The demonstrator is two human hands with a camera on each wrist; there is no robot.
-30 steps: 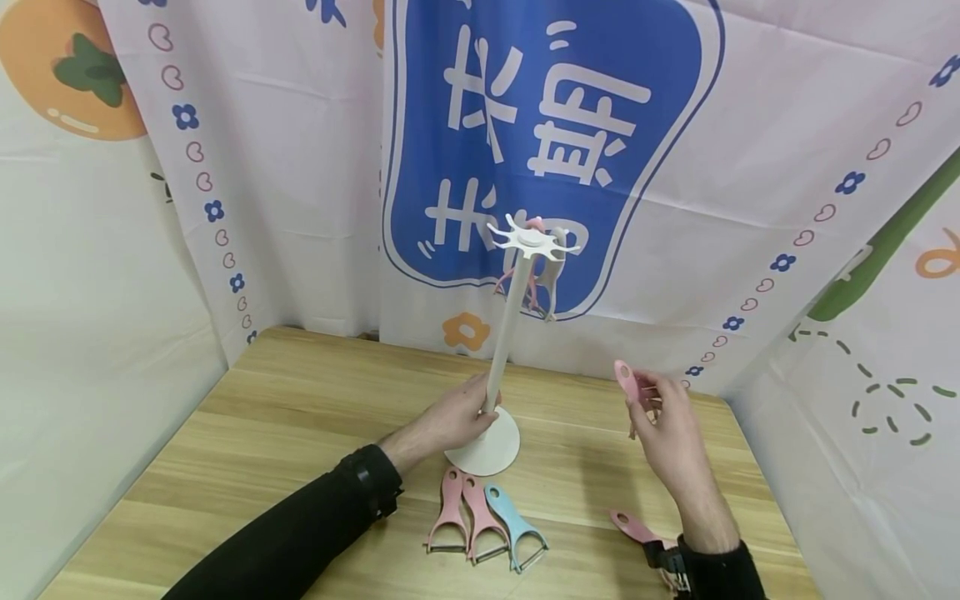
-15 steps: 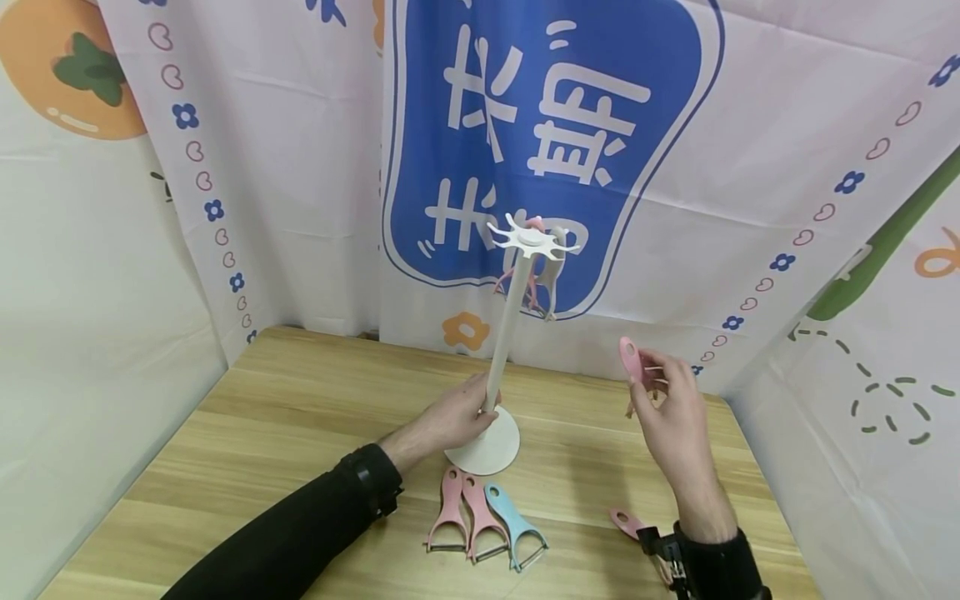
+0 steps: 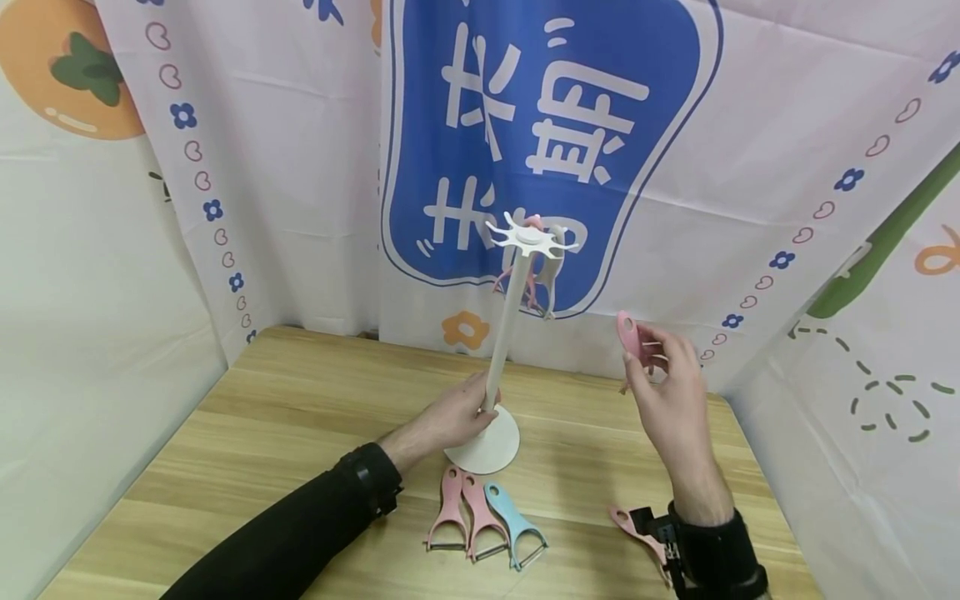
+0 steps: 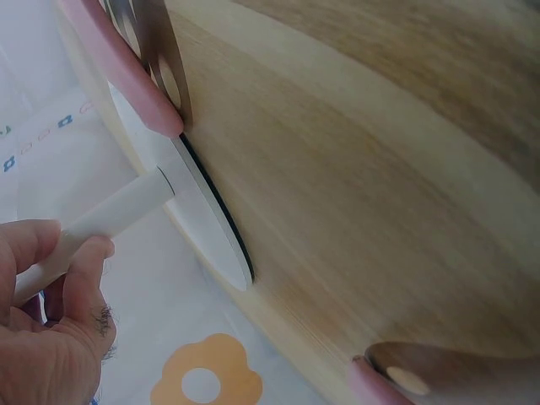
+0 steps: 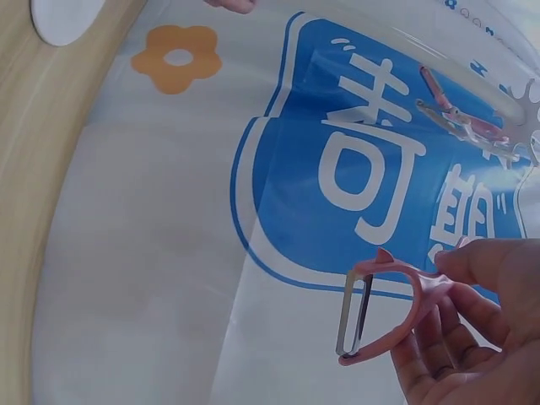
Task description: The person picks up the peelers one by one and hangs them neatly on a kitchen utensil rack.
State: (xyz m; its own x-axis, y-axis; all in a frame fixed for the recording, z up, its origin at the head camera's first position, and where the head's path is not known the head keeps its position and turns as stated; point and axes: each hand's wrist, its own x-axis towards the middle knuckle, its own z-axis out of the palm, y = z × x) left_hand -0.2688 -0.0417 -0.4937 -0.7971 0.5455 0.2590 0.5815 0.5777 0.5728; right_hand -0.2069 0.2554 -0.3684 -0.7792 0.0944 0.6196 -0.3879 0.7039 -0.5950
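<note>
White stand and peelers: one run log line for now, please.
left grip: holds white stand | right grip: holds pink peeler, apart from stand | table: two pink peelers and blue peeler near stand base

White printed cloth [image 3: 307, 200] bearing a blue panel [image 3: 517, 150] hangs behind a wood-grain table [image 3: 300, 417]

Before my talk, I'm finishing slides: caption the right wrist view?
Right hand holds a pink peeler; more peelers hang on the stand beyond.

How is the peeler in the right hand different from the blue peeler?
The held peeler is pink, the other peeler blue. The held peeler is in the right hand; the other peeler lies on the table. Both have a holed handle and a metal blade.
</note>
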